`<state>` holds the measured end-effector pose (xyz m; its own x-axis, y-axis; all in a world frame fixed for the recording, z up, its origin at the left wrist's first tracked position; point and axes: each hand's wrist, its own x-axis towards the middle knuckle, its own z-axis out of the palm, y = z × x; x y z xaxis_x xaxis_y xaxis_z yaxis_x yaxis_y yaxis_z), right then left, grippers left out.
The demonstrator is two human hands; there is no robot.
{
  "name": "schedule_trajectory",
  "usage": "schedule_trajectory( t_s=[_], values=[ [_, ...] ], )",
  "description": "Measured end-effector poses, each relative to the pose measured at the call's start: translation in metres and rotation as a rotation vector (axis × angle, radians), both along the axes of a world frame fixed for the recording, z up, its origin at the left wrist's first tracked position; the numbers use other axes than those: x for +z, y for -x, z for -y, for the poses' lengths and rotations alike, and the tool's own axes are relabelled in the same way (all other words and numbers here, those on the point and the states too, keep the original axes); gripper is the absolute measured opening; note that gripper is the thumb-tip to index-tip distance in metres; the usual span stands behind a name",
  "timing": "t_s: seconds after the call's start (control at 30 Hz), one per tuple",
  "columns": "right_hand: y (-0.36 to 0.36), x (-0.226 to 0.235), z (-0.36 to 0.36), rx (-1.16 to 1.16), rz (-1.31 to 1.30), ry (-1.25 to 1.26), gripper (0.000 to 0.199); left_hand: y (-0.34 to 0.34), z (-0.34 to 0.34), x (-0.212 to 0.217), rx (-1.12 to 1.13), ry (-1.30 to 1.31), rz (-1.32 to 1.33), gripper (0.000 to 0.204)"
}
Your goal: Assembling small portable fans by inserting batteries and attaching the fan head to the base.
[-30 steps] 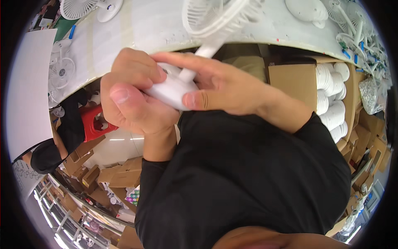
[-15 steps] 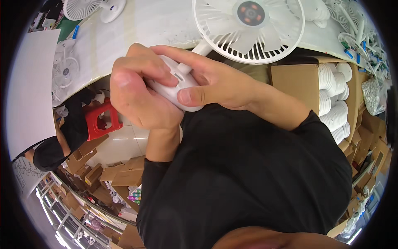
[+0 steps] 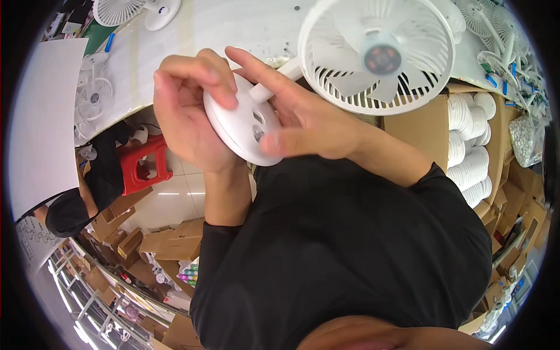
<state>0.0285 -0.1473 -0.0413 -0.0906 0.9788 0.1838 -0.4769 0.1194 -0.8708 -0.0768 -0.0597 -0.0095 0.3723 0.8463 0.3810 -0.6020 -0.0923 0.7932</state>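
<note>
Workbench (image 3: 233, 32) ran white across the top, w/ a cardboard box (image 3: 415, 131) of white discs (image 3: 468, 166) at R. White fan (image 3: 379, 58) was held in front of the torso, its head overlapping bench & box in view, i.e. lower & further R vs. 0.5 s earlier. Base (image 3: 240, 125) had turned, showing more top face. L hand (image 3: 195, 111) grasped base's L rim, fingertips on top; R hand (image 3: 315, 125) gripped opp. side by the stem (image 3: 263, 93), thumb blurred.
</note>
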Motion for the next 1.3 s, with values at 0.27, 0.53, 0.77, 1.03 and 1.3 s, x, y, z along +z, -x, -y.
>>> schedule_trajectory(
  t_s=[0.27, 0.53, 0.77, 1.03, 1.3],
  values=[
    [-0.002, 0.01, 0.001, 0.02, 0.193, -0.021, 0.107, 0.003, 0.014, -0.003, 0.074, -0.178, -0.048, 0.051],
    [-0.007, -0.002, -0.004, -0.127, 0.529, -0.386, 0.11, 0.007, 0.012, 0.002, -0.063, -0.083, -0.059, 0.049],
    [-0.02, 0.012, -0.015, 0.06, 0.573, -0.275, 0.1, 0.005, 0.005, -0.021, 0.023, 0.026, 0.078, 0.038],
    [-0.047, -0.029, -0.06, -0.748, 0.875, -0.114, 0.042, -0.044, -0.085, -0.065, 0.148, 0.306, -0.027, 0.023],
    [-0.255, -0.06, -0.203, -0.965, 1.259, 0.036, 0.044, -0.065, -0.14, -0.134, 0.131, -0.125, -0.794, 0.01]
  ],
)
